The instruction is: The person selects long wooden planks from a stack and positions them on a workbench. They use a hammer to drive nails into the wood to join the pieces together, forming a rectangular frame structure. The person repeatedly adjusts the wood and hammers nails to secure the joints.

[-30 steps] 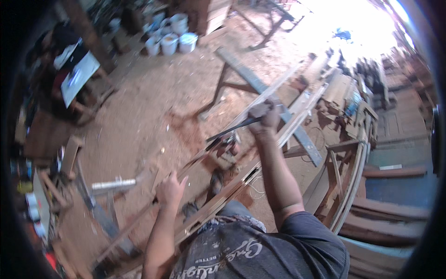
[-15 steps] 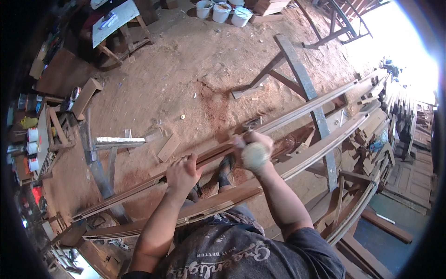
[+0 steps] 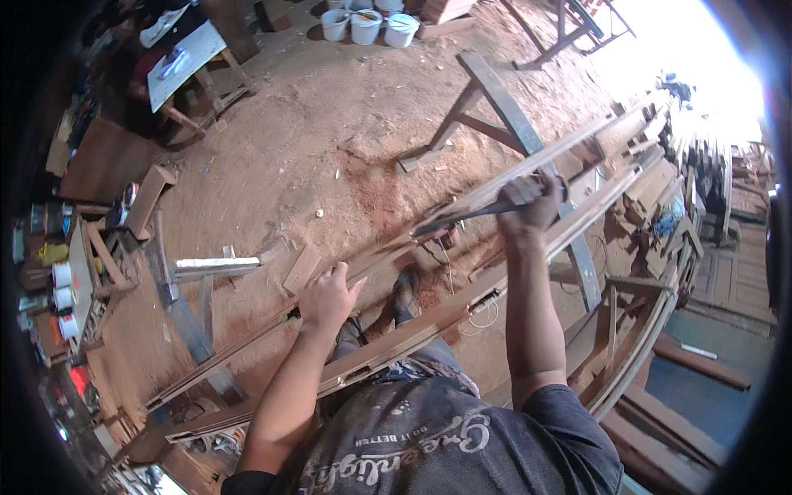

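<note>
Two long grooved wooden pieces lie side by side before me: a far one (image 3: 375, 271) and a near one (image 3: 437, 320). My left hand (image 3: 325, 297) is closed over the far piece, its fingers curled at the far edge and the thumb sticking out. My right hand (image 3: 532, 202) is closed round a long dark tool (image 3: 466, 216), whose kind I cannot make out. Its narrow end points left and lies at or just above the far piece. A thin pale cord (image 3: 487, 322) loops by the near piece.
A trestle (image 3: 507, 103) supports the pieces at right, another (image 3: 194, 322) at left. White buckets (image 3: 365, 29) and a small table (image 3: 186, 70) stand far off. Scrap wood (image 3: 656, 202) is heaped at right. Sawdust and an offcut (image 3: 303, 268) lie on the floor.
My right hand, blurred and low over the far piece before, has moved right and up, showing the dark tool clearly. My left hand stays on the far piece. The whole view has shifted slightly.
</note>
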Demonstrator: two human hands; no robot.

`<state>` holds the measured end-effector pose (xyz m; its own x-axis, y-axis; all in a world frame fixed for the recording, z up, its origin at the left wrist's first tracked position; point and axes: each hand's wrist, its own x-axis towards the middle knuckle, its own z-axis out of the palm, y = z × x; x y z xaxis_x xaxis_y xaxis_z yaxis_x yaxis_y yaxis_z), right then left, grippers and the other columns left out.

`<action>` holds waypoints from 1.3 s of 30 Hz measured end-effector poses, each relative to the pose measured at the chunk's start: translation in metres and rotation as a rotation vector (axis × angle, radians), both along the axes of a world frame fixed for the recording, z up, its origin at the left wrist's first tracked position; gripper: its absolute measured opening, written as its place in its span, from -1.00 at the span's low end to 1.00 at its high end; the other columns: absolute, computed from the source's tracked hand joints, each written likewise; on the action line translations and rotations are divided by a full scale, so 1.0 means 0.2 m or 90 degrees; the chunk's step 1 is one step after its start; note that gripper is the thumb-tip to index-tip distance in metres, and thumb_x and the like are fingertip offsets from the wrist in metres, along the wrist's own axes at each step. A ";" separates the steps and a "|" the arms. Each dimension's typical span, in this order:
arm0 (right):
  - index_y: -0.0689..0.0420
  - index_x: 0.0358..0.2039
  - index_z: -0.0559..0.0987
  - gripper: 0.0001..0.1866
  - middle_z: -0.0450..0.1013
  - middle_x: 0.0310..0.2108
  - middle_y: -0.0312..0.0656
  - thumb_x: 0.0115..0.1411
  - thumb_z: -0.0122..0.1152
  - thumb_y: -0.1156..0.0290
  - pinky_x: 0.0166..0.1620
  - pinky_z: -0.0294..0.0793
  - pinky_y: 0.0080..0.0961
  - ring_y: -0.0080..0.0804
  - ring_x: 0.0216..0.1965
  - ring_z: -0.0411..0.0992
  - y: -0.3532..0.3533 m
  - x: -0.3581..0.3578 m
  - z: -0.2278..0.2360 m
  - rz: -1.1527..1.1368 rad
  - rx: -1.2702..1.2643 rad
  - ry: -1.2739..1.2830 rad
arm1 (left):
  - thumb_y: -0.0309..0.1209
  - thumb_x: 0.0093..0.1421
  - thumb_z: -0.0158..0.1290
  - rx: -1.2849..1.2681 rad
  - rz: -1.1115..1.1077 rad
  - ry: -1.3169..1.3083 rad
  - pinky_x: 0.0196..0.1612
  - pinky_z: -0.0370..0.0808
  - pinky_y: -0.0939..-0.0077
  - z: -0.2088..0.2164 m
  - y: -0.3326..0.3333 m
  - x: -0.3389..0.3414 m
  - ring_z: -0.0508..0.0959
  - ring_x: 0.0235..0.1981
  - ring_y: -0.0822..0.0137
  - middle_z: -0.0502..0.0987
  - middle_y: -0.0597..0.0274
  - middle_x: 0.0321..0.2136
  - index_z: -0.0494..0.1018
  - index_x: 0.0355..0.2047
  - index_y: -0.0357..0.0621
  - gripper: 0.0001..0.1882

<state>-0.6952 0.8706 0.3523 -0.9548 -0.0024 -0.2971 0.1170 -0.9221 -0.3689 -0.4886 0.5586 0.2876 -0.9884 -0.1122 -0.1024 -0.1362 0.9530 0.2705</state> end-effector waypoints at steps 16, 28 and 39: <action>-0.06 -0.54 0.31 -0.60 0.17 -0.71 -0.39 0.41 0.11 0.09 -0.56 0.20 -0.54 -0.52 -0.70 0.15 0.49 0.80 0.04 -0.251 0.506 0.111 | 0.12 0.18 0.22 0.313 -0.382 0.083 0.23 0.35 0.03 0.12 0.21 0.26 0.42 0.21 0.04 0.53 0.05 0.08 0.47 0.10 -0.13 -0.33; -0.02 -0.60 0.42 -0.65 0.24 -0.70 -0.52 0.30 0.33 0.34 -0.61 0.08 -0.59 -0.65 -0.70 0.17 0.13 0.81 -0.08 -0.157 0.692 0.068 | -0.27 0.26 0.14 0.218 -0.249 -0.256 -0.12 0.56 -0.15 0.11 0.49 0.42 0.64 -0.23 -0.31 0.62 -0.32 -0.29 0.34 0.21 -0.16 -0.46; -0.02 -0.40 0.39 -0.71 0.24 -0.65 -0.49 0.42 0.14 0.13 -0.63 0.18 -0.61 -0.64 -0.69 0.20 0.12 0.78 -0.33 -0.300 0.652 0.133 | -0.29 0.25 0.14 0.210 -0.243 -0.248 -0.15 0.57 -0.18 0.06 0.49 0.42 0.65 -0.24 -0.30 0.63 -0.30 -0.33 0.37 0.18 -0.12 -0.49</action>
<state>-0.5399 0.8943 0.2872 -0.8279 0.5198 0.2107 -0.3114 -0.1134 -0.9435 -0.4053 0.6570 0.3000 -0.8360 0.3390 -0.4316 0.0486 0.8290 0.5571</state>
